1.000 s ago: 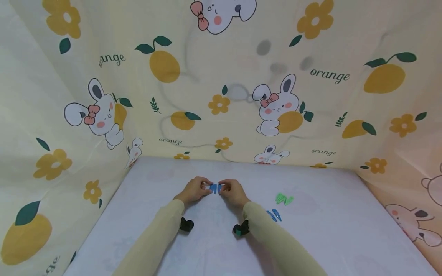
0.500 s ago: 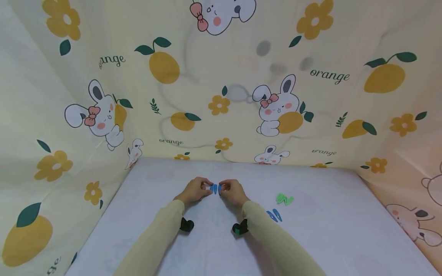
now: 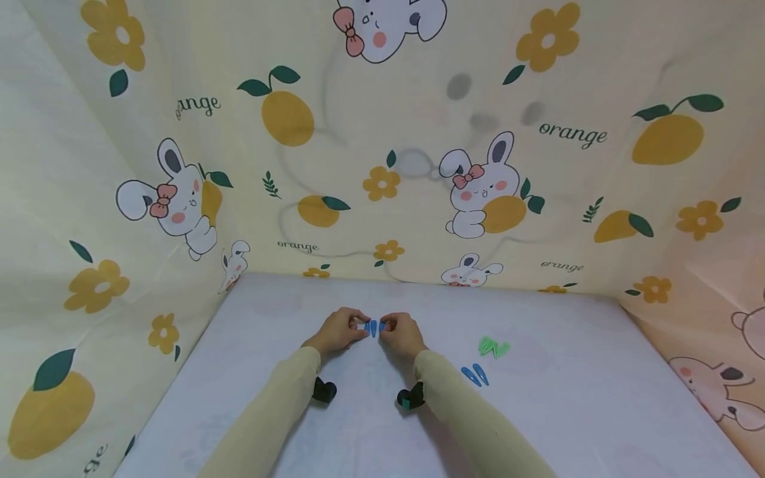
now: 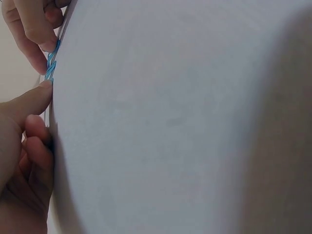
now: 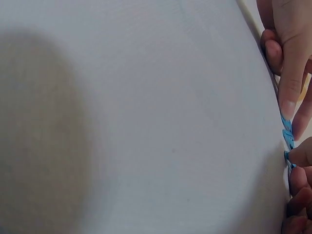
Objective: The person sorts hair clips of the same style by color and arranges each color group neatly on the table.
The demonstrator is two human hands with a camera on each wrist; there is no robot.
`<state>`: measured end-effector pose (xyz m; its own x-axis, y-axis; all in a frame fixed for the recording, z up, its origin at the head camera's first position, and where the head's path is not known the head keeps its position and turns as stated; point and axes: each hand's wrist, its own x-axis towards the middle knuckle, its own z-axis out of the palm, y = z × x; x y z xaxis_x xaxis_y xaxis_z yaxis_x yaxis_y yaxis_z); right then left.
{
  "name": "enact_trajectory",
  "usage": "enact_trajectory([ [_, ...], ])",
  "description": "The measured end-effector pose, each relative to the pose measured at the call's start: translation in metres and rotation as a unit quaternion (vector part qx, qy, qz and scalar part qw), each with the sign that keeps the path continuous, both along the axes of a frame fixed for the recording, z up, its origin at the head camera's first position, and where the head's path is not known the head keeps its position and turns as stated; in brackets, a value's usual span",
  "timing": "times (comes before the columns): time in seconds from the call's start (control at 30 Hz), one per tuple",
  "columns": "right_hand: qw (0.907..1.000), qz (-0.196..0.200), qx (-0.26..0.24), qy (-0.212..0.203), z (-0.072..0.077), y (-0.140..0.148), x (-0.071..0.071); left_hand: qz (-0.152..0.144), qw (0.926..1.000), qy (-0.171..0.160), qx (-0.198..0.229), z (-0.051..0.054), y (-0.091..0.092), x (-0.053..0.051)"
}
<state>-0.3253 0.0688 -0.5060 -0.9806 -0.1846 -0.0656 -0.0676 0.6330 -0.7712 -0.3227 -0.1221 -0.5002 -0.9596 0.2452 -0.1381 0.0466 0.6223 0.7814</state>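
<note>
A printed cloth wall (image 3: pixel 346 159) is being seen behind and at both sides, its upper and outer parts being cut off by the frame; below it a pale table (image 3: pixel 370 415) is being shown, with its near edge lying outside the view; in both wrist views one side is being filled by a dim blurred patch (image 4: pixel 287 141), and what it is cannot be told.

Part of the table is being covered by the left sleeve (image 3: pixel 269 408) and the right sleeve (image 3: pixel 478 415); both are being cut off by the lower edge; by the left hand (image 3: pixel 336 330), cropped in its own wrist view, a left blue clip (image 3: pixel 367 326) is being pinched between thumb and finger; by the right hand (image 3: pixel 405 335) a right blue clip (image 3: pixel 383 326) is being pinched likewise, and it is being mostly hidden by the fingertips.

At the wrists a left black device (image 3: pixel 325 390) and a right black device (image 3: pixel 411 397) are being worn; to the right, green clips (image 3: pixel 493 346) are lying overlapped, their number being hard to count; nearer, beside the right sleeve, two loose blue clips (image 3: pixel 481 374) are lying slantwise; between the hands, a middle blue clip (image 3: pixel 373 328) is being shown on the table.
</note>
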Motion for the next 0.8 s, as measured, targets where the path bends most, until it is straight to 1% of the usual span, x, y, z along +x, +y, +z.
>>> enact_trajectory([
  [0.1,0.9999,-0.002,0.006,0.013,-0.0004,0.0015,-0.0004,-0.005,0.9999,0.012,0.003,0.0009,0.002,0.0],
  [0.23,0.9999,-0.005,0.005,0.013,0.0017,0.0024,-0.0009,-0.004,0.9999,0.009,0.004,0.0015,0.0036,-0.0014],
  [0.37,0.9999,0.002,0.001,0.01,0.0044,0.0008,-0.0007,0.004,1.0,0.001,-0.002,0.0016,0.0022,-0.0033],
  [0.47,1.0,-0.001,0.002,0.002,0.0061,-0.0013,-0.0005,0.009,0.9999,-0.005,0.0,0.0024,0.0013,-0.0039],
  [0.6,0.9999,-0.011,0.003,-0.013,0.0074,-0.002,-0.0004,0.007,1.0,-0.004,0.001,0.0031,0.0017,-0.0036],
  [0.7,0.9997,-0.01,0.0,-0.021,0.005,-0.0016,-0.0002,0.011,0.9999,-0.004,-0.003,0.0022,0.0022,-0.0024],
  [0.8,0.9996,-0.007,-0.001,-0.026,0.0021,-0.0012,0.0025,0.015,0.9997,-0.017,-0.003,0.0003,0.0026,0.0001],
])
